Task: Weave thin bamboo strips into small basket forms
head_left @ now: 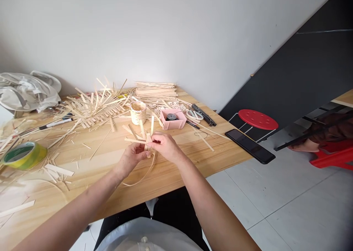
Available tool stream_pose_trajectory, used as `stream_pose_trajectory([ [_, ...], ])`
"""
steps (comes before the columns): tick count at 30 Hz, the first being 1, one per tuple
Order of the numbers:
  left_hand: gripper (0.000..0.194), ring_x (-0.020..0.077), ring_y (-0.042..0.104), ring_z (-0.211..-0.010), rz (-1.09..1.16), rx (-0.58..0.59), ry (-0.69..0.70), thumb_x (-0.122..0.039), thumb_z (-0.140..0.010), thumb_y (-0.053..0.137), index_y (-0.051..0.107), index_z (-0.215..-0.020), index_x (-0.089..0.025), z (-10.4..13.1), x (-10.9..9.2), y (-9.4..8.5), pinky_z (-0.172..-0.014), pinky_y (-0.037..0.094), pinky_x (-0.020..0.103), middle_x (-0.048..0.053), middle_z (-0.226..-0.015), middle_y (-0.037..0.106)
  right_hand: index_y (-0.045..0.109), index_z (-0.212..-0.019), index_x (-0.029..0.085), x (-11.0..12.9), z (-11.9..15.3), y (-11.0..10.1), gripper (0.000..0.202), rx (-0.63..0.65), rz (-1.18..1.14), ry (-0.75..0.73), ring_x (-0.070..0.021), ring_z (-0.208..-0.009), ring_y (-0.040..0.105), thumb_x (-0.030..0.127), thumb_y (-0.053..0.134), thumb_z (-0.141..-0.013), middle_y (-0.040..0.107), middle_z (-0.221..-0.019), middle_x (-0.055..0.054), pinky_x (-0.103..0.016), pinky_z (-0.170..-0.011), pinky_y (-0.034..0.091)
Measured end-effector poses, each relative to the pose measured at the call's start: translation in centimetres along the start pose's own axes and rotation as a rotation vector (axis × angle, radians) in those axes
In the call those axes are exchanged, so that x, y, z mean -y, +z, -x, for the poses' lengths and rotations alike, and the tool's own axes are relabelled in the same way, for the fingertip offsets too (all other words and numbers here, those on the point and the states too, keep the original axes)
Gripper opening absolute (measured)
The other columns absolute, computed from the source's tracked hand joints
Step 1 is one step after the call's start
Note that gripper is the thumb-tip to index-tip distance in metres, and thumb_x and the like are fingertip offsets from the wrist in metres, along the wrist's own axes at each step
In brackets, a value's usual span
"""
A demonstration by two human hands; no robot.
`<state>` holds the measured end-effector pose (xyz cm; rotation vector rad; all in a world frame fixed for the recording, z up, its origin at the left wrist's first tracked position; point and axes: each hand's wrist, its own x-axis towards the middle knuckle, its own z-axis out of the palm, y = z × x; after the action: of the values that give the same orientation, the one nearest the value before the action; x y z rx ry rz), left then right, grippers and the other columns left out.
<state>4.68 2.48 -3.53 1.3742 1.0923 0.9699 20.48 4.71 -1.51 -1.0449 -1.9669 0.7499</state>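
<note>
Near the middle of the table, both hands meet on a small piece woven from flat bamboo strips [141,127], whose loose ends fan out upward and to the left. My left hand [134,155] pinches it from the left side, thumb in front. My right hand [163,144] grips it from the right, thumb and forefinger pressed together on the strips. A long thin strip [150,169] curves down from the piece toward the table's front edge. My fingers hide the centre of the weave. Just behind stands a small round woven cup [138,113].
Behind lie a heap of woven strips [96,106] and a stack of strips [156,91]. A pink box [173,119] holds a dark spool; scissors [194,115] and black pliers [204,115] lie right of it. A phone [250,145] overhangs the right edge. Green tape [24,155] sits left.
</note>
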Motion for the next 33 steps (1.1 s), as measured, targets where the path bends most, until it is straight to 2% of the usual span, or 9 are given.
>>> stream_pose_trajectory([
  [5,0.028,0.0078,0.05,-0.051,0.099,0.009,-0.049,-0.034,-0.054,0.075,0.061,-0.067,-0.014,-1.2,-0.7,0.5,-0.043,0.04,0.018,-0.002,-0.058,0.057,0.043,-0.051,0.017,0.5,0.2,0.0,0.026,0.017,-0.05,0.006,-0.0087,-0.06,0.043,0.016,0.058,-0.073,0.044,-0.059,0.005,-0.02,-0.057,0.031],
  [8,0.031,0.0115,0.057,-0.056,0.108,-0.01,-0.088,-0.038,-0.053,0.075,0.063,-0.068,-0.014,-1.3,-0.6,0.8,-0.048,0.046,0.022,0.001,-0.062,0.062,0.048,-0.065,0.018,0.5,0.3,0.0,0.013,0.019,-0.113,0.055,-0.0084,-0.057,0.044,0.016,0.059,-0.071,0.046,-0.06,0.007,-0.02,-0.055,0.032],
  [10,0.032,0.0141,0.06,-0.062,0.111,-0.023,-0.111,-0.039,-0.053,0.075,0.064,-0.069,-0.014,-1.2,-0.5,1.0,-0.055,0.05,0.026,0.003,-0.065,0.065,0.047,-0.07,0.019,0.4,0.2,-0.1,0.013,0.032,-0.129,0.064,-0.0084,-0.057,0.045,0.016,0.059,-0.071,0.048,-0.062,0.007,-0.019,-0.055,0.033],
  [16,0.032,0.0133,0.06,-0.062,0.116,-0.013,-0.083,-0.042,-0.053,0.075,0.065,-0.065,-0.014,-1.0,-0.3,1.2,-0.064,0.051,0.029,0.002,-0.064,0.065,0.042,-0.058,0.018,0.1,0.1,-0.8,0.022,0.098,0.05,-0.074,-0.0089,-0.059,0.041,0.015,0.057,-0.074,0.044,-0.06,0.005,-0.02,-0.056,0.029],
  [21,0.034,0.0121,0.059,-0.064,0.12,0.019,-0.078,-0.046,-0.055,0.074,0.066,-0.064,-0.014,-0.8,0.0,1.0,-0.067,0.051,0.028,0.001,-0.064,0.065,0.048,-0.065,0.018,0.4,0.5,-1.8,0.016,0.189,0.112,-0.114,-0.01,-0.063,0.042,0.013,0.048,-0.08,0.046,-0.065,0.003,-0.022,-0.06,0.032],
  [24,0.036,0.0125,0.059,-0.064,0.098,0.013,-0.077,-0.049,-0.056,0.072,0.067,-0.063,-0.014,-0.9,0.2,0.9,-0.068,0.052,0.028,0.002,-0.063,0.065,0.053,-0.075,0.018,0.4,0.7,-2.4,0.017,0.238,0.083,-0.152,-0.0119,-0.073,0.048,0.008,0.041,-0.081,0.052,-0.078,0.0,-0.024,-0.068,0.036],
  [26,0.036,0.0132,0.06,-0.065,0.089,0.019,-0.075,-0.05,-0.058,0.07,0.067,-0.063,-0.014,-0.9,0.3,0.9,-0.07,0.052,0.029,0.003,-0.064,0.066,0.055,-0.084,0.02,0.1,0.9,-2.5,0.02,0.216,0.047,-0.116,-0.0124,-0.077,0.05,0.006,0.042,-0.078,0.053,-0.083,0.0,-0.024,-0.07,0.037],
  [28,0.036,0.0139,0.061,-0.066,0.081,0.024,-0.068,-0.05,-0.06,0.069,0.068,-0.063,-0.014,-0.9,0.3,0.8,-0.071,0.052,0.03,0.004,-0.065,0.067,0.054,-0.089,0.021,-0.2,1.2,-2.6,0.022,0.17,0.011,-0.027,-0.0114,-0.072,0.05,0.006,0.046,-0.075,0.053,-0.08,0.002,-0.023,-0.065,0.037],
  [33,0.036,0.015,0.061,-0.066,0.065,0.015,-0.079,-0.05,-0.058,0.07,0.069,-0.063,-0.014,-0.8,0.2,0.8,-0.069,0.052,0.031,0.005,-0.065,0.067,0.057,-0.075,0.019,-1.2,2.5,-3.2,0.007,0.155,0.055,0.091,-0.0092,-0.06,0.045,0.015,0.051,-0.077,0.051,-0.064,0.005,-0.02,-0.056,0.032],
])
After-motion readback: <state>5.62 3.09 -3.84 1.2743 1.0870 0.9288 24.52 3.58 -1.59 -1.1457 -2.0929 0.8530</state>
